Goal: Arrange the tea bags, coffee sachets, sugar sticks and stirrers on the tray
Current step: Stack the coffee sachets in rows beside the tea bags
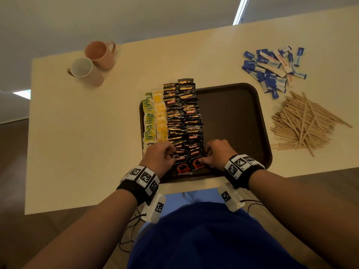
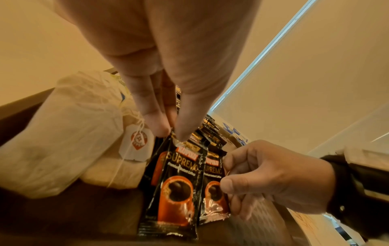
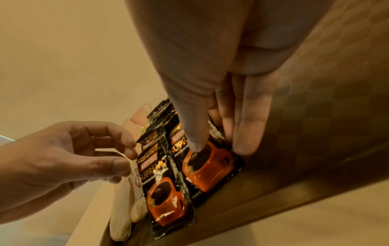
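Tray (image 1: 233, 113) on cream table (image 1: 87, 133) — wood floor (image 1: 11, 152)

A cream tabletop (image 1: 93, 133) is spreading across the head view, its far edge meeting a grey wall (image 1: 136, 16). A bright strip of light (image 1: 240, 11) is running up the wall beyond the far right corner. Wood-toned floor (image 1: 11, 171) is showing past the left edge, with a bright patch (image 1: 22, 94) glowing there.
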### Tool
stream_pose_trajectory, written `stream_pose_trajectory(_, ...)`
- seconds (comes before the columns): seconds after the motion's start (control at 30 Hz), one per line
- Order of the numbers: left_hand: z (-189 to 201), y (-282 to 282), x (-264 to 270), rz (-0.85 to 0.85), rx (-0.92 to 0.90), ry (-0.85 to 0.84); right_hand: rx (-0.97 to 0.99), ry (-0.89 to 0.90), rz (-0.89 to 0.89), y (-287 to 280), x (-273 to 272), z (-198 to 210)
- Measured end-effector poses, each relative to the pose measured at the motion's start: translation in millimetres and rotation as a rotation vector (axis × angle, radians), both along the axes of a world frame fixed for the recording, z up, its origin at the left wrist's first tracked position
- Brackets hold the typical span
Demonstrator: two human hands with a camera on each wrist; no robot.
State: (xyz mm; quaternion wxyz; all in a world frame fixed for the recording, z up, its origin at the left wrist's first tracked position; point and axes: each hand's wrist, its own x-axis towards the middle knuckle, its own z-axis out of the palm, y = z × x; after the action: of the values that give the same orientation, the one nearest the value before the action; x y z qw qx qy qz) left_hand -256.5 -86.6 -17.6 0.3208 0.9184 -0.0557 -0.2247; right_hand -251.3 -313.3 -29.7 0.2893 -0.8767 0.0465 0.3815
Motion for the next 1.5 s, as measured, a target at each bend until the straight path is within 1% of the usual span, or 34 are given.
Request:
stream_pose_trajectory(0.17, 5, 3, 5, 0.033, -0.038, 0.004, 0.025, 0.031, -0.005, -7, 0, 1)
stream_pose_trajectory(0.37, 7, 3, 16, 0.076, -0.068, -0.036, 0.052, 0.048, 0.012, -13, 1, 4)
stream_pose_trajectory(0.53, 6, 1, 21, 0.062, -0.059, -0.061, 0.078, 0.091, 0.062, -13, 0, 9)
stream_pose_trajectory(0.7, 4, 3, 22, 0.043, -0.04, -0.056, 0.037, 0.037, 0.053, -15, 3, 9)
stream_pose_trajectory(0.87, 3, 3, 22, -0.011, 0.002, -0.058, 0.039, 0.095, 0.113, -15, 5, 13)
stream_pose_trajectory(0.93, 3, 2, 22, -0.011, 0.006, -0.064, 0.008, 0.059, 0.07, -17, 7, 12)
stream_pose_trajectory(1.03, 3, 1, 23, -0.018, 0.001, -0.069, -0.04, -0.067, -0.027, -17, 16, 12)
stream_pose_trajectory(1.13, 6, -2, 23, -0.056, 0.002, -0.06, 0.013, -0.109, -0.12, -13, 26, 15)
stream_pose_trajectory(1.2, 7, -3, 23, -0.068, 0.012, -0.051, 0.059, -0.099, -0.128, -10, 29, 16)
stream_pose_trajectory(1.37, 10, -3, 30, -0.006, 0.019, -0.078, 0.089, -0.082, -0.113, -10, 31, 15)
stream_pose_trajectory(1.5, 14, -8, 40, -0.02, 0.082, -0.055, 0.071, -0.14, -0.125, -11, 33, 17)
